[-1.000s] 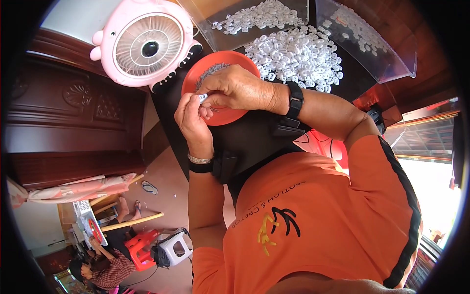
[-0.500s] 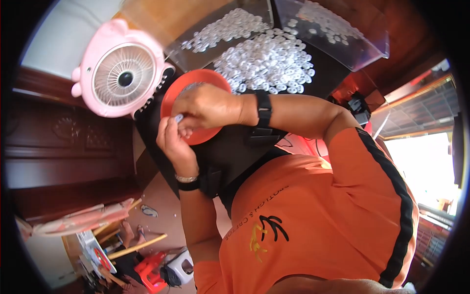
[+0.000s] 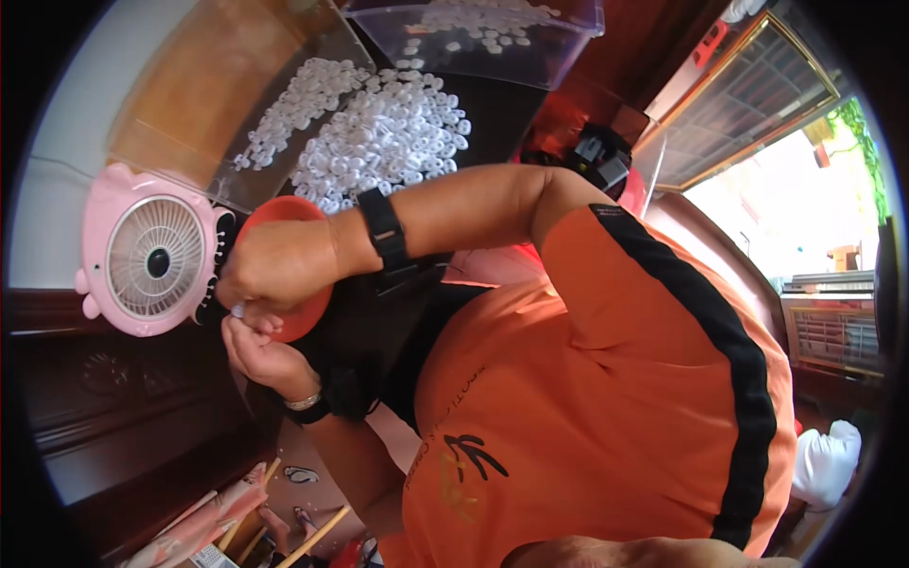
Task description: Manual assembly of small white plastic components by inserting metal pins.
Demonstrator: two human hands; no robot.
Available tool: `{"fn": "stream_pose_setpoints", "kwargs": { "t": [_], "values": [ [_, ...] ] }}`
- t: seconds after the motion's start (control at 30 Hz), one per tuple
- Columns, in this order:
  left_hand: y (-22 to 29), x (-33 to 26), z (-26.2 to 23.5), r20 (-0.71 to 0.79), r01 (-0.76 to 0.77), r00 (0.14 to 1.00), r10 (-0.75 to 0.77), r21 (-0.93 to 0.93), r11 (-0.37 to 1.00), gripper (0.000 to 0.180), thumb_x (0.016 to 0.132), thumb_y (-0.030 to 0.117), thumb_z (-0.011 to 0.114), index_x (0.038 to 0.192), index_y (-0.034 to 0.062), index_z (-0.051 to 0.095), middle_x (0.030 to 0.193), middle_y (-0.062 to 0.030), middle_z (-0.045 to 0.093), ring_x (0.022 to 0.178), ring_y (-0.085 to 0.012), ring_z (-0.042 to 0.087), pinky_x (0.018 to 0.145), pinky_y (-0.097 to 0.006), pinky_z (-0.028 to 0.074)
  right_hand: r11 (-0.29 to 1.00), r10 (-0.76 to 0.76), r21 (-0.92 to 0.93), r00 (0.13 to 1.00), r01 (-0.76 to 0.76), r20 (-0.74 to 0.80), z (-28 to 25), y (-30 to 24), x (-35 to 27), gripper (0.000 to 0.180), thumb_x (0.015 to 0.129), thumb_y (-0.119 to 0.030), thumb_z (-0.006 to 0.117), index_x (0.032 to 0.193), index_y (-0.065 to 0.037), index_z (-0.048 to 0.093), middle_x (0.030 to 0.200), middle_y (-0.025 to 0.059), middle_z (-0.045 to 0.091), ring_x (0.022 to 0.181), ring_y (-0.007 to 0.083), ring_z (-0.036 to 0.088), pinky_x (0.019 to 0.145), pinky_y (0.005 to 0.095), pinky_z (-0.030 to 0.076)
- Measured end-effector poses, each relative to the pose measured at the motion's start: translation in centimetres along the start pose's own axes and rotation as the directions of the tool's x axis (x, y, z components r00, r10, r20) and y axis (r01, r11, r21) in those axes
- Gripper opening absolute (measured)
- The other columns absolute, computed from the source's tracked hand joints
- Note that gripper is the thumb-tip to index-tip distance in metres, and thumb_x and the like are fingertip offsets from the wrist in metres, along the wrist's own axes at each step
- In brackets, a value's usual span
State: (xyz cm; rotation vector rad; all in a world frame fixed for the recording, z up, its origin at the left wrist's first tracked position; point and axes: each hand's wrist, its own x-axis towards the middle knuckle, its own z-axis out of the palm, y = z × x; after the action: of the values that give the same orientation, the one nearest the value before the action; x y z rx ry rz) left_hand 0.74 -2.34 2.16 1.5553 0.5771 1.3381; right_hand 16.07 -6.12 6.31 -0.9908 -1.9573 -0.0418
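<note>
My left hand (image 3: 270,358) is closed in a pinch, with a small whitish plastic piece (image 3: 238,310) at its fingertips. Right above it, my right hand (image 3: 282,265) has its fingers curled down close to that piece; whatever they grip is hidden. Both hands meet over the left side of a round orange-red dish (image 3: 308,317), whose inside is mostly covered by my right hand. Beyond the dish lies a large heap of small white oval plastic pieces (image 3: 379,137) on the black tabletop (image 3: 365,336).
A pink animal-shaped fan (image 3: 156,260) stands left of the dish. A clear bin on its side (image 3: 241,185) spills white pieces into the heap. Another clear bin (image 3: 473,57) with pieces sits at the far side. A black device (image 3: 601,156) stands right of the table.
The view has turned, so the table and hands appear further left. My hands have drawn together at the small piece, which earlier showed plainly at my left fingertips.
</note>
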Motion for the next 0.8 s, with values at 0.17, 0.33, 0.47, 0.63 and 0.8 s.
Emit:
{"fn": "stream_pose_setpoints", "kwargs": {
  "t": [0.17, 0.33, 0.47, 0.63, 0.8],
  "values": [
    [0.0, 0.4, -0.6, -0.081, 0.026, 0.996, -0.029, -0.041, 0.999, 0.022, 0.085, 0.016, 0.041, 0.072, -0.0002, 0.050, 0.064, -0.0044, 0.043, 0.056, -0.0141, 0.042, 0.052, -0.025, 0.036, 0.999, -0.002, -0.048, 0.999, 0.003, 0.035, -9.8, -2.0, 0.6, 0.023, 0.078, -0.024, 0.067, 0.096, -0.010, 0.066, 0.078, 0.0117, 0.066, 0.072, 0.0279, 0.063, 0.064, 0.0377, 0.048],
    [0.7, 0.4, -0.2, -0.098, 0.109, 0.989, -0.112, -0.036, 0.993, 0.024, 0.088, 0.016, 0.044, 0.074, -0.0007, 0.051, 0.062, -0.0029, 0.041, 0.055, -0.0115, 0.040, 0.053, -0.024, 0.036, 0.802, 0.511, 0.068, 0.740, -0.594, 0.438, -20.5, -7.1, -5.8, 0.032, 0.077, -0.015, 0.065, 0.107, -0.003, 0.063, 0.090, 0.0161, 0.066, 0.081, 0.0342, 0.064, 0.070, 0.0378, 0.051],
    [0.9, 0.2, -0.1, 0.006, 0.124, 0.992, -0.124, -0.058, 0.991, 0.024, 0.090, 0.016, 0.044, 0.075, -0.0006, 0.051, 0.062, -0.0028, 0.041, 0.056, -0.0116, 0.039, 0.055, -0.024, 0.036, 0.592, 0.797, -0.339, 0.467, -0.731, 0.384, -22.2, -9.1, -13.8, 0.018, 0.083, -0.018, 0.064, 0.093, -0.004, 0.066, 0.076, 0.0068, 0.065, 0.070, 0.0153, 0.062, 0.062, 0.0269, 0.048],
    [1.0, -0.1, -0.4, 0.039, 0.092, 0.995, -0.090, -0.051, 0.994, 0.023, 0.091, 0.016, 0.045, 0.075, -0.0004, 0.051, 0.062, -0.0026, 0.041, 0.057, -0.0115, 0.039, 0.056, -0.025, 0.037, 0.461, 0.878, -0.582, 0.441, -0.670, 0.188, -22.0, -3.4, -27.9, 0.018, 0.078, -0.014, 0.064, 0.094, -0.006, 0.065, 0.076, 0.0078, 0.065, 0.067, 0.0191, 0.062, 0.061, 0.0279, 0.048],
    [0.8, -0.2, -0.5, -0.012, 0.196, 0.981, -0.196, -0.023, 0.980, 0.024, 0.091, 0.018, 0.044, 0.076, 0.0001, 0.051, 0.063, -0.0023, 0.042, 0.057, -0.0114, 0.040, 0.056, -0.024, 0.036, 0.382, 0.891, -0.702, 0.440, -0.600, 0.109, -19.7, 3.3, -34.3, 0.016, 0.081, -0.025, 0.055, 0.088, -0.017, 0.067, 0.076, 0.0048, 0.065, 0.070, 0.0261, 0.064, 0.061, 0.0372, 0.049]
  ]
}}
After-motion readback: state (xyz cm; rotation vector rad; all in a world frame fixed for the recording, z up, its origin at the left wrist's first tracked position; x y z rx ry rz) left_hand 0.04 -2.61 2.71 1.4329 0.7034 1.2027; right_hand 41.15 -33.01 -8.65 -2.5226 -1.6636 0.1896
